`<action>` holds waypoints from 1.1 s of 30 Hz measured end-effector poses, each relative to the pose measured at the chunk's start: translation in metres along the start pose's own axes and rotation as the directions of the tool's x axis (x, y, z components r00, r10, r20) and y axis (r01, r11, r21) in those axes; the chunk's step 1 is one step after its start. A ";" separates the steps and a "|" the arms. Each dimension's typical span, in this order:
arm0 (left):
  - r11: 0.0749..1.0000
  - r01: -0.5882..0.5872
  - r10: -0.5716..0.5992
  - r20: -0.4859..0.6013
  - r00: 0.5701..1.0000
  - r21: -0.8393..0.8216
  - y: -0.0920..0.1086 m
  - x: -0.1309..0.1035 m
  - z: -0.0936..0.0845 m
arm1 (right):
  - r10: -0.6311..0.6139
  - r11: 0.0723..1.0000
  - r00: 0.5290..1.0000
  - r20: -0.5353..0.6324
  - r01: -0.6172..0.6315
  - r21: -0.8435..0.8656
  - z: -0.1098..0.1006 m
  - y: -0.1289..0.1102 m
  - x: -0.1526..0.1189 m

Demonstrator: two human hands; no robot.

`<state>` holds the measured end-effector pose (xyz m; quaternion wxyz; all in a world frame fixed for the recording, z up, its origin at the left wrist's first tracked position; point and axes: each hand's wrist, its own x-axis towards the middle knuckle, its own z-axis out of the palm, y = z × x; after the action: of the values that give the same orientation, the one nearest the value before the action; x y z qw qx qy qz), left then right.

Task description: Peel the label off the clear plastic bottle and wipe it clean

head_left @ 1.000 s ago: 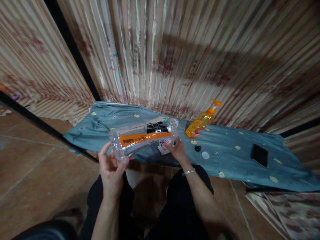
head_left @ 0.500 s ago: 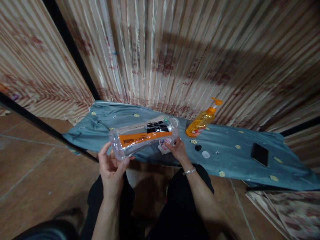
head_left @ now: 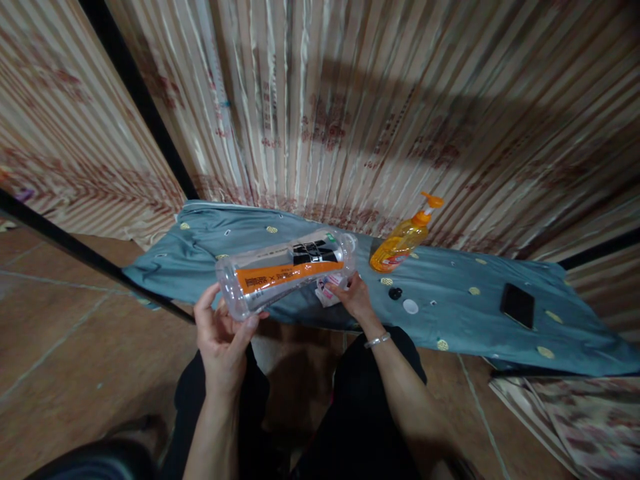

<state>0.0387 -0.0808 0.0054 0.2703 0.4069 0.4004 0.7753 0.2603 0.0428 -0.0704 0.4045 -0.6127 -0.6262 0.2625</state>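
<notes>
A large clear plastic bottle (head_left: 280,270) with an orange, black and silver label lies nearly level in the air, tilted up toward its right end. My left hand (head_left: 225,327) grips its base, thumb in front. At its other end my right hand (head_left: 354,297) is closed, thumb pressed on a small white and pink packet (head_left: 329,291) below the bottle. Whether these fingers also touch the bottle is hidden. On the cloth to the right lie a small black cap (head_left: 395,293) and a white disc (head_left: 411,307).
An orange pump bottle (head_left: 400,243) stands on the blue-green cloth (head_left: 465,320) behind the cap. Farther right rests a black phone (head_left: 518,305). A striped curtain (head_left: 310,120) hangs behind, and dark frame bars (head_left: 143,100) cross the left side.
The view has shifted very slightly. Both hands and the bottle hold nearly the same position as before.
</notes>
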 end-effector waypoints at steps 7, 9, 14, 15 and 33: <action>1.000 0.002 -0.002 -0.004 1.000 -0.006 0.002 0.000 0.001 | 0.020 1.000 1.000 0.004 -0.019 -0.018 0.000 0.000 -0.001; 1.000 -0.001 0.001 -0.006 1.000 -0.004 0.002 0.000 0.001 | 0.021 0.999 1.000 0.006 -0.021 -0.026 0.000 -0.002 -0.001; 1.000 0.002 -0.002 0.006 1.000 -0.007 0.001 0.000 0.001 | 0.023 0.999 1.000 0.008 -0.023 -0.032 -0.001 -0.003 -0.001; 1.000 0.004 -0.004 0.005 1.000 -0.006 0.002 0.000 0.001 | 0.020 0.999 1.000 0.007 -0.020 -0.029 -0.001 -0.003 -0.001; 1.000 0.006 -0.006 0.002 1.000 -0.008 0.000 -0.001 0.000 | 0.016 0.999 1.000 0.001 -0.016 -0.049 -0.002 -0.004 -0.002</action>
<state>0.0391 -0.0819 0.0049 0.2745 0.4052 0.3981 0.7759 0.2600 0.0397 -0.0666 0.3868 -0.6272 -0.6277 0.2510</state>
